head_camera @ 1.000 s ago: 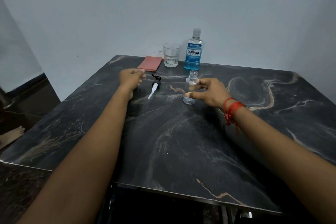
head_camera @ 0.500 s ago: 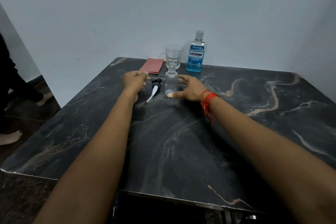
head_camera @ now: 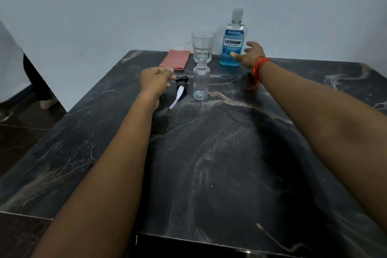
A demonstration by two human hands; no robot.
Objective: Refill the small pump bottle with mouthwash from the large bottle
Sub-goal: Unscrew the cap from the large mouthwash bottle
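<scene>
Single head-worn wide-angle view, looking forward and down across dark marble table (head_camera: pixel 219 163) toward pale wall (head_camera: pixel 146 2). Both forearms enter from bottom corners, reaching away from lens; near table edge low in frame, far edge against wall. Left hand (head_camera: pixel 155 79) and right hand (head_camera: pixel 251 54) at mid-distance, upper centre. Strip of floor (head_camera: pixel 18 123) visible at left beyond table. Wide lens bends table edges outward. No second view to compare.
</scene>
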